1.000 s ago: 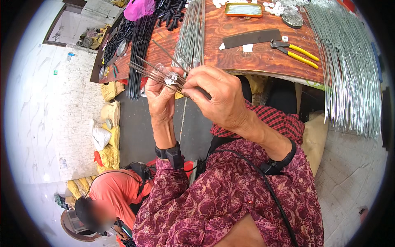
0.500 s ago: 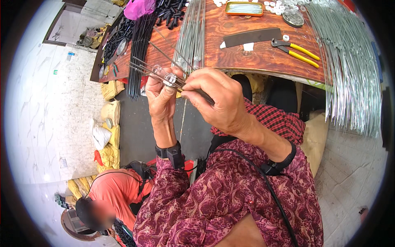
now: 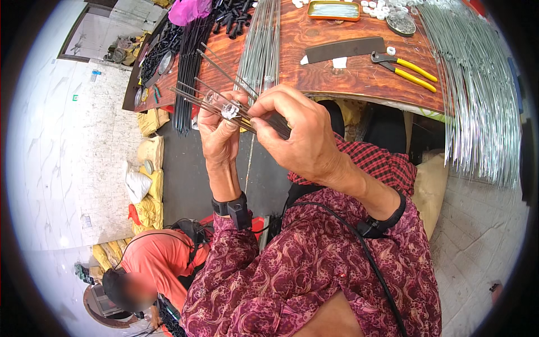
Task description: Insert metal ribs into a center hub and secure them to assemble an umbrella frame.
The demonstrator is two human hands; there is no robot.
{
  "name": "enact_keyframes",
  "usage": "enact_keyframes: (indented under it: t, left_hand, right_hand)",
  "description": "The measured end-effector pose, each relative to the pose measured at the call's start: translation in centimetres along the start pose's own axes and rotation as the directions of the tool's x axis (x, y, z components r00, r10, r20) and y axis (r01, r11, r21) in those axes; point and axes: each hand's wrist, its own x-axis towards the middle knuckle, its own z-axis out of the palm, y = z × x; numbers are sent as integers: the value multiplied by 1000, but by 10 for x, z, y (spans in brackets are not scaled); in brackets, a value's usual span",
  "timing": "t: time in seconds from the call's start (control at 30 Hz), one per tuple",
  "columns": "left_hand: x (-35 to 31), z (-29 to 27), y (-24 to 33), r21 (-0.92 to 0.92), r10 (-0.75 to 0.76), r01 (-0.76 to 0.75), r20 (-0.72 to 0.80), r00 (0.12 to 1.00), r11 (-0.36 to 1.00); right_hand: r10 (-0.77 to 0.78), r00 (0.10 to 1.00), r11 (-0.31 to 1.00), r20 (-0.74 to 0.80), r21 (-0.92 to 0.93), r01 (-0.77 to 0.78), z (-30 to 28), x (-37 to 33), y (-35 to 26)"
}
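Near the centre, the right hand (image 3: 300, 129) hides part of the rods (image 3: 242, 119) from us, and the clear piece (image 3: 229, 110) is too small to make out. The top edge cuts off the pink bag (image 3: 190, 10), upper left. We see the co-worker's head (image 3: 130, 291) blurred, lower left.

1. My thin, straight, dark rods (image 3: 196, 100) slanted between my left hand (image 3: 220, 140) and right hand (image 3: 303, 129), their far ends spread apart toward the upper left.
2. The small, clear, shiny piece (image 3: 229, 110) sat among them, at my left fingertips.
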Motion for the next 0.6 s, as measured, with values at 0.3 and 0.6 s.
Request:
enact_keyframes:
  t: [0.3,0.6]
  left_hand:
    - [1,1,-1,9,9,-9,2,1000,1000]
    - [-1,3,-1,-12,1,-1,24,1000,1000]
  right_hand:
    - [43,997,998,-69,50,-39,4,-3,1]
    - [173,985,958,-3,234,-168,1,-4,2]
